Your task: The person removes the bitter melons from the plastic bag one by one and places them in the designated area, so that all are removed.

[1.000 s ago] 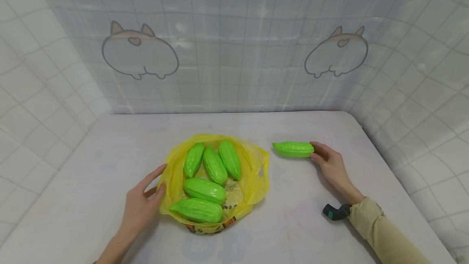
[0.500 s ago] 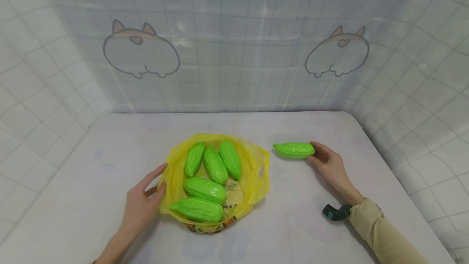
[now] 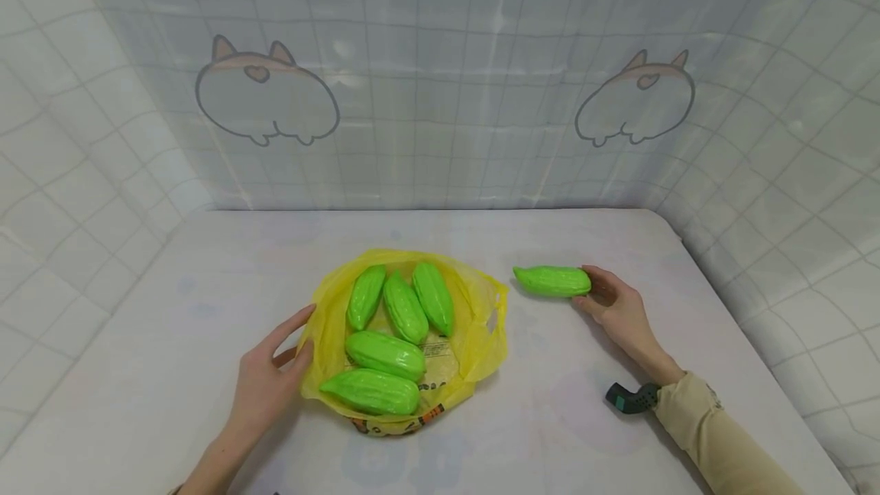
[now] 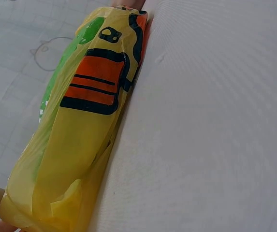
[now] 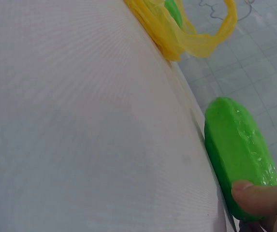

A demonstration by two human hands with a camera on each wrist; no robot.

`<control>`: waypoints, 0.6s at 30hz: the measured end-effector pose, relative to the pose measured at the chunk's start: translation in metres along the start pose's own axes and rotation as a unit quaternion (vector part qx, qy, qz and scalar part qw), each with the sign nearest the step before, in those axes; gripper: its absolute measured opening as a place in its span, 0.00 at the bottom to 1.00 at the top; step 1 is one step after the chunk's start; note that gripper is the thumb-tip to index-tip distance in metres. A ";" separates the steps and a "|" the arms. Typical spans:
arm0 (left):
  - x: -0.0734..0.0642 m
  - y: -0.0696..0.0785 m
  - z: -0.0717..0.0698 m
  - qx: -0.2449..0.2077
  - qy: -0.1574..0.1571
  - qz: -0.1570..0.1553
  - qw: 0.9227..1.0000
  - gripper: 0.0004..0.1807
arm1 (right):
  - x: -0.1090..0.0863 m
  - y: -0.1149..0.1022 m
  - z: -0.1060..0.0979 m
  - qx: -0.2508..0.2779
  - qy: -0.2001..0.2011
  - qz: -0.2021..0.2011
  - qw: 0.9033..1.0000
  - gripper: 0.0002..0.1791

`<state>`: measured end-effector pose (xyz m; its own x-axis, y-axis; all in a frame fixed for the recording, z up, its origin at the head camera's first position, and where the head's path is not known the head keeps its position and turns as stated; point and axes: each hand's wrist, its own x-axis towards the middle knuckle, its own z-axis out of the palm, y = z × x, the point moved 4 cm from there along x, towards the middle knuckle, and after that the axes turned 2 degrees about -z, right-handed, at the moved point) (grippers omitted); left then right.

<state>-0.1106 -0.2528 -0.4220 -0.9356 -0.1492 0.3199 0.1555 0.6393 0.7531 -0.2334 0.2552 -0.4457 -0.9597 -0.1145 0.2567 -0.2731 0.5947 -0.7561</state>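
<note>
A yellow plastic bag (image 3: 481, 342) lies with its mouth spread, left of the table's middle. Inside it rest several bright green bitter melons (image 3: 385, 355), glossy and ridged. My left hand (image 3: 268, 376) holds the bag's left rim, fingers and thumb at its edge; the left wrist view shows the bag's printed side (image 4: 75, 135), with the hand partly cut off. To the right of the bag, another green bitter melon (image 3: 550, 281) lies sideways at the table surface. My right hand (image 3: 621, 315) grips its right end, the thumb (image 5: 254, 195) pressed on it in the right wrist view.
A white table (image 3: 536, 418) with a faint pattern spreads under everything. Tiled curtain-like walls (image 3: 454, 113) with cartoon drawings enclose it at the back and both sides. A dark device (image 3: 631, 398) is strapped at the right wrist. The bag's handle loop (image 5: 227, 24) sticks up on its right.
Both hands stay in place. The right thumb has shifted slightly left and down along the bitter melon, which has turned a little; the bag has not visibly moved.
</note>
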 end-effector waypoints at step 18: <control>0.000 0.003 -0.001 0.005 -0.002 -0.006 1.000 0.29 | -0.004 -0.030 -0.013 0.045 0.042 -0.037 0.997 0.32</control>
<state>-0.1096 -0.2516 -0.4193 -0.9388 -0.1536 0.3083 0.1413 0.6446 0.7513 -0.2206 0.2482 -0.4157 -0.9285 -0.0858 0.3612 -0.3521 0.5120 -0.7835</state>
